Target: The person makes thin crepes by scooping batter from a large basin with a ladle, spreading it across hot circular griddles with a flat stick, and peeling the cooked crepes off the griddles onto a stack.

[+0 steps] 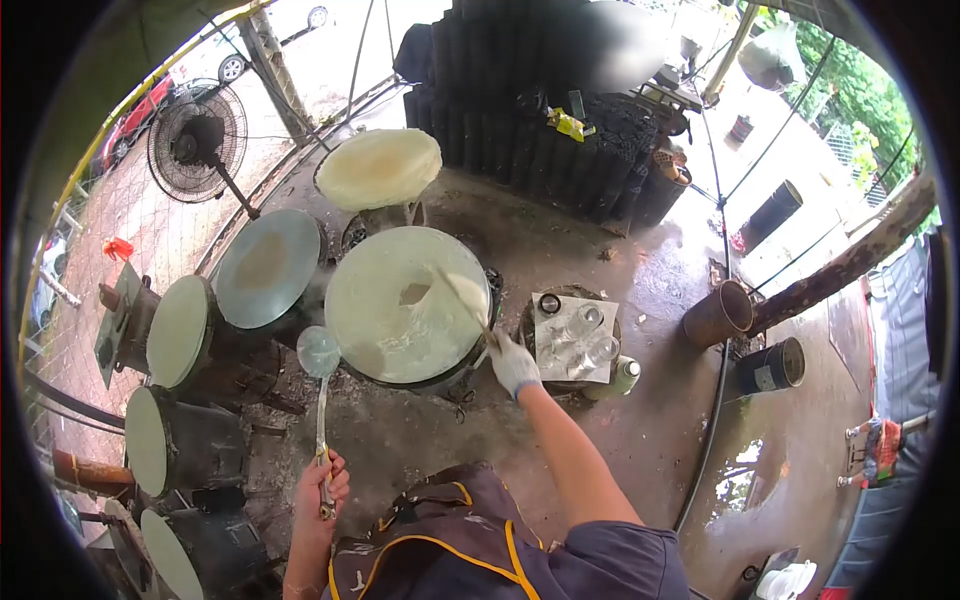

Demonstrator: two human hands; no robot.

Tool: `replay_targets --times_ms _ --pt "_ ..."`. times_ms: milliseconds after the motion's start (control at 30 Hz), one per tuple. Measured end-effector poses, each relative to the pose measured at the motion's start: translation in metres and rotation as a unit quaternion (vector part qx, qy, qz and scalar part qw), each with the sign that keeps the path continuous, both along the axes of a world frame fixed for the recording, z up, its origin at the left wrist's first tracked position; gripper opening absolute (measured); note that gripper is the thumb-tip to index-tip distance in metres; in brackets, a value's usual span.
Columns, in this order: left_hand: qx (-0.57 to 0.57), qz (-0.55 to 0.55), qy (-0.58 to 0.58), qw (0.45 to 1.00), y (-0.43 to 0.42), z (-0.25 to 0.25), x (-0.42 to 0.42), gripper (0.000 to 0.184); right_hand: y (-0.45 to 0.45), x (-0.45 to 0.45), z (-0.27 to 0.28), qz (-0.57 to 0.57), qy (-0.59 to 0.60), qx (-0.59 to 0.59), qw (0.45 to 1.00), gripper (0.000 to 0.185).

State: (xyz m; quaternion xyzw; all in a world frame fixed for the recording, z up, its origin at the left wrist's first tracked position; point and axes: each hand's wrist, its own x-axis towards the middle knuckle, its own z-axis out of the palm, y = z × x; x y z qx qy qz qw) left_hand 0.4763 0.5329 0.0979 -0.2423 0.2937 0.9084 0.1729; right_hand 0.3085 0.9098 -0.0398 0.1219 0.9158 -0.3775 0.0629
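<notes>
My left hand [325, 484] is closed round the handle of a ladle [319, 353], its round bowl beside the left edge of a large griddle [390, 345]. Pale batter covers this griddle, with a darker bare patch near the middle. In a white glove, my right hand [514, 363] grips a pale, flat-bladed spatula [464, 295] at the griddle's right side. The blade lies over the batter; whether it touches cannot be made out. To the right of that hand, a low round stand [528, 322] carries a paper sheet with several clear glasses [585, 322].
Behind is another griddle [380, 165] with a pale round sheet on it. More round griddles [268, 265] line the left, near a fan [198, 140]. A bottle [625, 375] stands by the glasses. Dark stacked cylinders [500, 130] fill the back. A black hose [717, 400] crosses the floor.
</notes>
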Motion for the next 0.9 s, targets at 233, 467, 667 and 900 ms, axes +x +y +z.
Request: replay_targets --times_ms 233,467,667,900 --pt "0.036 -0.043 -0.003 0.998 -0.026 -0.008 -0.019 0.016 -0.063 0.031 -0.028 0.023 0.05 -0.195 0.979 0.044" --pt "-0.011 -0.073 -0.044 0.996 -0.046 -0.017 -0.029 0.014 -0.116 0.032 -0.011 -0.316 0.009 -0.472 0.823 0.039" --pt "-0.002 -0.091 -0.057 0.994 -0.04 -0.016 -0.04 0.013 -0.085 0.011 -0.03 -0.22 0.049 -0.384 0.896 0.04" --pt "0.008 -0.096 -0.075 0.993 -0.008 -0.011 -0.042 0.01 -0.063 -0.03 0.018 -0.017 -0.022 -0.269 0.963 0.041"
